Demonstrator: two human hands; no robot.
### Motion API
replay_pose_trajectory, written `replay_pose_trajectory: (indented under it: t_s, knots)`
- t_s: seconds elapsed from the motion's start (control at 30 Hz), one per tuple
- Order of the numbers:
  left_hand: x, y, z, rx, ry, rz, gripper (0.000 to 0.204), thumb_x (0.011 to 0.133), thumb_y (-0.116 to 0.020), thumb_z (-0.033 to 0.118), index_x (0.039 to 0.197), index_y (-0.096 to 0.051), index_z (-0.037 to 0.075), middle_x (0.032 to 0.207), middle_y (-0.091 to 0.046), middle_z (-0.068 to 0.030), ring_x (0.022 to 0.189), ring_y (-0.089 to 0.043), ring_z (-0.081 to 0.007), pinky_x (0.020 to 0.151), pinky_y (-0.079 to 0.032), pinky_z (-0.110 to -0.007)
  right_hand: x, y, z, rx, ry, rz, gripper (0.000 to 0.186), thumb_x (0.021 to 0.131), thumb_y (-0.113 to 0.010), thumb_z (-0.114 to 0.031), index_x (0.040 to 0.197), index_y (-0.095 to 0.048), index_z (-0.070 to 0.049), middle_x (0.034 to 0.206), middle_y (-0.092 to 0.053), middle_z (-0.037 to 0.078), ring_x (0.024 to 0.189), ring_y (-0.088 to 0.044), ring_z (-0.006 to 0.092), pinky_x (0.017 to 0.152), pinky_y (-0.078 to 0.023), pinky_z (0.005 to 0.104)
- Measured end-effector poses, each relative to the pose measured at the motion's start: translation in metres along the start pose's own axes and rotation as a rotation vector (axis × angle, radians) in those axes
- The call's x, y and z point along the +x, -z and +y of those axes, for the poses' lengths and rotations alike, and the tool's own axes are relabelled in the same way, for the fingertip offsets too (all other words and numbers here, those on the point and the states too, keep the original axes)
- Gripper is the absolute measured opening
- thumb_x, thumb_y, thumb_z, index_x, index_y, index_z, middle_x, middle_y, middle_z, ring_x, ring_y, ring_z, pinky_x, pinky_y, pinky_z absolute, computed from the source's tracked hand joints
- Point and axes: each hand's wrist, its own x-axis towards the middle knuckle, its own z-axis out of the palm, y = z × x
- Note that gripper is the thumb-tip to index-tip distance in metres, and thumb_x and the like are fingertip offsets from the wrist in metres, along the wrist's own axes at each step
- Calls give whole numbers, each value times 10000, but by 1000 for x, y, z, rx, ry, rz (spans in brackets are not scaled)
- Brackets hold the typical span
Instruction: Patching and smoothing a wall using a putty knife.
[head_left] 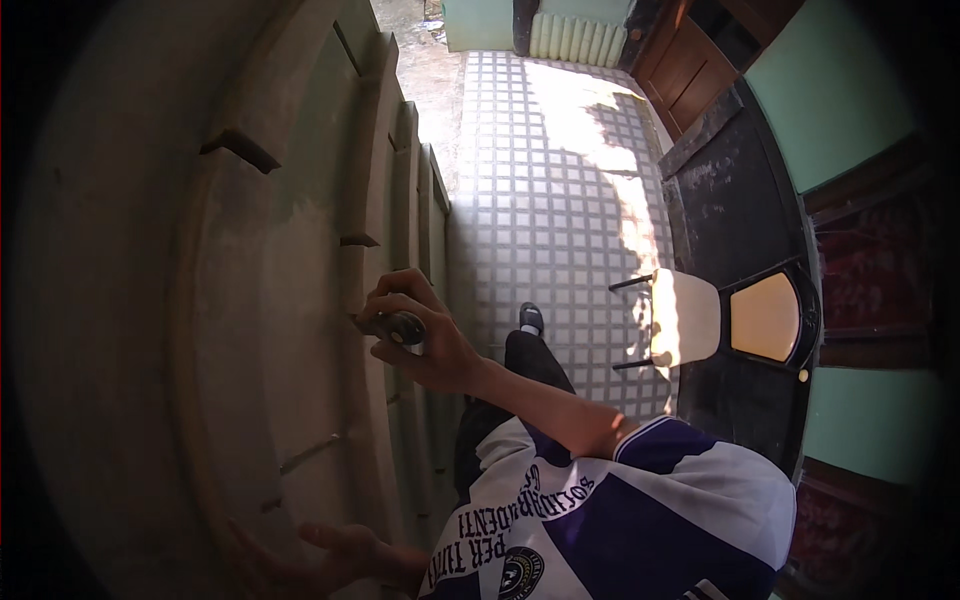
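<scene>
My right hand (428, 335) is closed around a small hand tool (405, 328) with a dark, round-ended handle. Its working end points at a ledge of the pale, stepped wall (290, 240) on the left; whether it touches, I cannot tell. In the dim lower left, my left hand (315, 555) is spread beside the same wall, holding nothing that shows. Shadow and blur soften the outline of its fingers.
A tiled floor (550, 200) with bright sun patches runs behind my leg and shoe (531, 318). To the right, a chair (685, 318) with a cream seat stands by a black-and-green wall (840, 110). A brown wooden door (690, 75) is at the upper right.
</scene>
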Motion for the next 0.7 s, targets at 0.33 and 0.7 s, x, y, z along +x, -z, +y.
replay_pose_trajectory:
  t_s: [0.33, 0.7]
  knots:
    - [0, 0, -3, 3, 13, -67, 590, 982, -348, 563, 1258, -606, 110, 1248, -607, -101, 1135, -533, -301, 977, -343, -466, -48, 31, -29, -366, -172, -3, 345, 787, -764, -98, 1125, -701, -81, 1042, -589, 104, 867, -656, 207, 763, -533, 314]
    - [15, -7, 14, -108, 169, -18, 619, 926, -412, 604, 1203, -614, 88, 1092, -488, -105, 1084, -431, -297, 900, -270, -475, -64, 21, -17, -562, -327, -98, 539, 817, -709, -94, 1329, -552, -30, 923, -631, 164, 734, -675, 277, 691, -548, 359]
